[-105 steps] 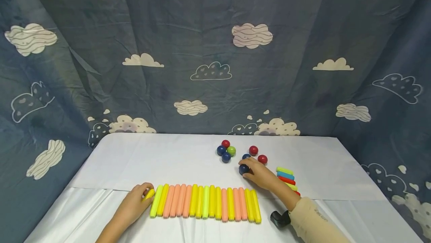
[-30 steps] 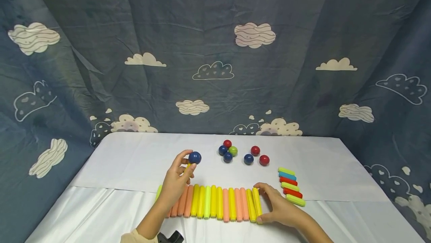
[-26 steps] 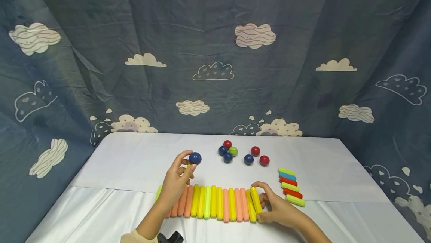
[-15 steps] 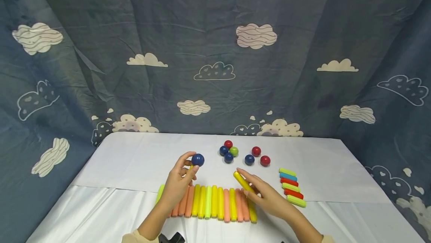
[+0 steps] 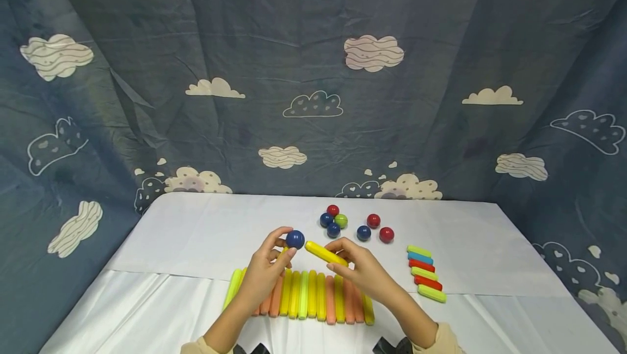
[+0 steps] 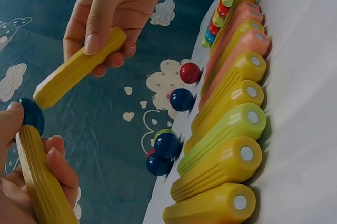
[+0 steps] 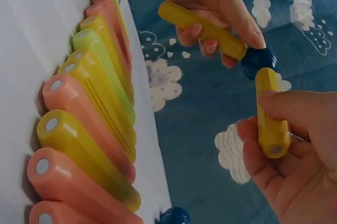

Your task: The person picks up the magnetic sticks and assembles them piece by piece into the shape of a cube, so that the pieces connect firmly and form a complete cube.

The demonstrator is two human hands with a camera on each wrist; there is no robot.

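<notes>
Your left hand (image 5: 266,268) grips yellow rod (image 6: 42,174) and blue ball (image 5: 295,239), your right hand (image 5: 361,269) another rod (image 5: 324,252): likely light, stiff; hold mid-length.

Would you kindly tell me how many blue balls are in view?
4: one blue ball in the left hand, two blue balls beside the green ball, and another blue ball near the two rightmost red balls.
</notes>
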